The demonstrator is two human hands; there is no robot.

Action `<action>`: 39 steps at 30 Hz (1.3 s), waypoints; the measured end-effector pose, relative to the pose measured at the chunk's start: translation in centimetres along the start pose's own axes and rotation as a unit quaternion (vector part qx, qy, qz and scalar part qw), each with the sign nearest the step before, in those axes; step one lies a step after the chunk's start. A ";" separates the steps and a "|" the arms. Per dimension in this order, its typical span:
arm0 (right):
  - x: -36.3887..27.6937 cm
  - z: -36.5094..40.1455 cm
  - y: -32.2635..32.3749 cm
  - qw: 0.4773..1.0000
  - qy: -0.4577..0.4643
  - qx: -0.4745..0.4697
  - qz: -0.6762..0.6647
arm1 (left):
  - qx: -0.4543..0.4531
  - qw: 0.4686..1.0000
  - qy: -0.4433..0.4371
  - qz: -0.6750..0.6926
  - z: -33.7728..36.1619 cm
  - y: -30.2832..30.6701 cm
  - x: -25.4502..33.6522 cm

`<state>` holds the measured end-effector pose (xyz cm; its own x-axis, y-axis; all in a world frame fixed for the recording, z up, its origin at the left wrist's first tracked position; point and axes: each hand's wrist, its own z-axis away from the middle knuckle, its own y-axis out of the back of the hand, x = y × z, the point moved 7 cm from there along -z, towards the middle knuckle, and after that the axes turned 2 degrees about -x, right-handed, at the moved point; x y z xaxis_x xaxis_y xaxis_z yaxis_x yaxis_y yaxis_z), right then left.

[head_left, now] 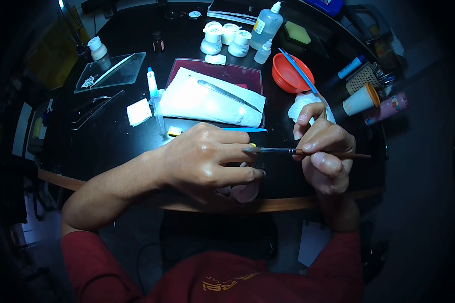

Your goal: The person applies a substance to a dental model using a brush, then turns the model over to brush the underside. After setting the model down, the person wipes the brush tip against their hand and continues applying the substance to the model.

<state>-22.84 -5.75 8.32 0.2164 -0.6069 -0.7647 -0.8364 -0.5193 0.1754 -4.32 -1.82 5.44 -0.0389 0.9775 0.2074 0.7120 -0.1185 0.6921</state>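
My right hand point(328, 151) pinches a thin paintbrush point(283, 151) with a brown handle and a metal ferrule. The brush lies nearly level, its bristles pointing left and reaching the fingers of my left hand point(205, 156). That hand is closed, back upward, with its fingers curled over a pale pinkish object point(245, 191); most of it is hidden, so its kind cannot be made out. Just beyond my hands, a scalpel-like metal tool point(227, 95) rests on a folded white paper towel point(187, 103), near a syringe point(159, 113).
A red bowl point(283, 76) with a blue stick across it stands at right, beside crumpled tissue point(301, 107). White jars point(211, 40) and a clear bottle point(267, 25) stand at the back. At left are a glass slab point(126, 70) and tweezers point(93, 111).
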 end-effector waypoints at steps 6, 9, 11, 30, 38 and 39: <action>0.5 -0.4 -0.9 1.000 -0.017 -0.002 -0.017 | 0.005 1.000 -0.007 0.004 -0.3 -0.4 0.5; 0.6 -0.4 -1.0 0.999 -0.035 -0.022 -0.031 | 0.014 1.000 -0.011 0.014 -0.3 -0.5 0.6; 0.8 -0.3 -0.5 0.998 -0.036 -0.013 -0.057 | 0.004 1.000 -0.010 0.008 -0.2 -0.6 0.7; -0.1 0.0 -0.3 0.999 -0.015 -0.005 -0.042 | -0.005 1.000 -0.002 0.023 -0.3 -0.6 0.5; -0.2 0.0 -0.8 0.999 0.013 -0.038 0.016 | -0.006 1.000 -0.001 0.024 -0.3 -0.3 0.5; -0.3 0.0 -0.6 0.999 0.011 -0.032 0.010 | -0.008 1.000 -0.001 0.023 -0.4 -0.2 0.5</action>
<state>-22.35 -5.24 8.47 0.2118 -0.6301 -0.7471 -0.8073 -0.5436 0.2296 -4.74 -1.38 5.63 -0.0049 0.9714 0.2373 0.7020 -0.1657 0.6926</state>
